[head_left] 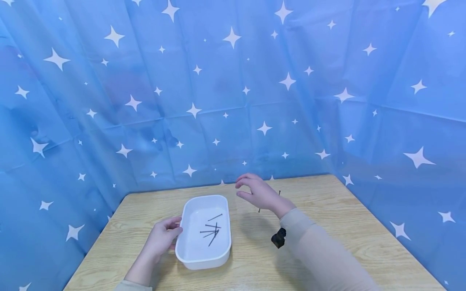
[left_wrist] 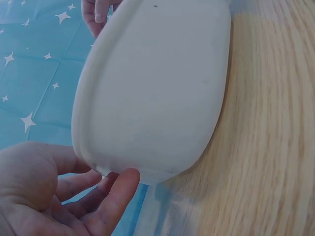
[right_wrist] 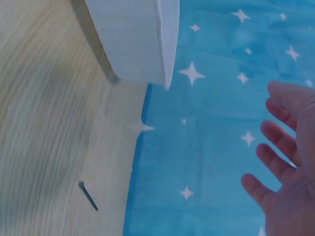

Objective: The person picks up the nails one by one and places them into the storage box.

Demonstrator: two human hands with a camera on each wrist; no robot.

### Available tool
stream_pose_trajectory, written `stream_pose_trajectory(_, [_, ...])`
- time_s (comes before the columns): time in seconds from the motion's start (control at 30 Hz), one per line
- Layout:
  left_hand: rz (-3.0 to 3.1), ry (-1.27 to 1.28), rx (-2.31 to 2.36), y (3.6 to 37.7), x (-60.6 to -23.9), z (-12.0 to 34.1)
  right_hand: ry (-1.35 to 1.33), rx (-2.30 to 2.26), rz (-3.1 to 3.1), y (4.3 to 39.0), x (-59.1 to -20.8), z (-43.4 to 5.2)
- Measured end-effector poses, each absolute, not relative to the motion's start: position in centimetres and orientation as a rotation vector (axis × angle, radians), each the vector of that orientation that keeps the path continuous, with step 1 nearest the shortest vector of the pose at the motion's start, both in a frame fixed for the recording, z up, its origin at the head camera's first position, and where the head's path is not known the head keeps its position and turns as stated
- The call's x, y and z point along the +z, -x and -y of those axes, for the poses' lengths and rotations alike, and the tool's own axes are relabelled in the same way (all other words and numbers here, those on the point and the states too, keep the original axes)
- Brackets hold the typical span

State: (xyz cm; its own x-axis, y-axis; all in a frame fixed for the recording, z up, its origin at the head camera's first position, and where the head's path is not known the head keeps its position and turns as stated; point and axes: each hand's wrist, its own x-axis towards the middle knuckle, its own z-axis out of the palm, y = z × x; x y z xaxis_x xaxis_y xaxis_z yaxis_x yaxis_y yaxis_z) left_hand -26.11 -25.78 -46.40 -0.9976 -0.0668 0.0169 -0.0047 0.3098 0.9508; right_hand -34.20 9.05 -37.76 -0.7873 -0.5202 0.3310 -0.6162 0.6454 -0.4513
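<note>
A white plastic tray point(head_left: 204, 263) stands on the table, with several dark nails point(head_left: 210, 231) lying loose inside it. My left hand point(head_left: 162, 238) grips the tray's left side, its thumb at the rim and its fingers along the outer wall, as the left wrist view also shows. To the right of the tray, my right hand point(head_left: 259, 195) hovers above the table, palm down, with spread, slightly bent fingers and nothing in them. On the tabletop near that wrist, a nail head point(head_left: 279, 192) shows past the arm; the right wrist view shows a dark nail point(right_wrist: 88, 196) there.
The wooden table point(head_left: 349, 226) extends to both sides of the tray. A blue curtain point(head_left: 233, 101) with white stars hangs behind the table and along its sides. A small black device point(head_left: 278, 238) sits at the right wrist.
</note>
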Motion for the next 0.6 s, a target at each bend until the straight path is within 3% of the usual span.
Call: stream_pose_trajectory(0.6, [2.493,-0.07,-1.817,26.3,-46.6,25.8,-0.86,0.904,2.675,36.1,-38.1,-13.3])
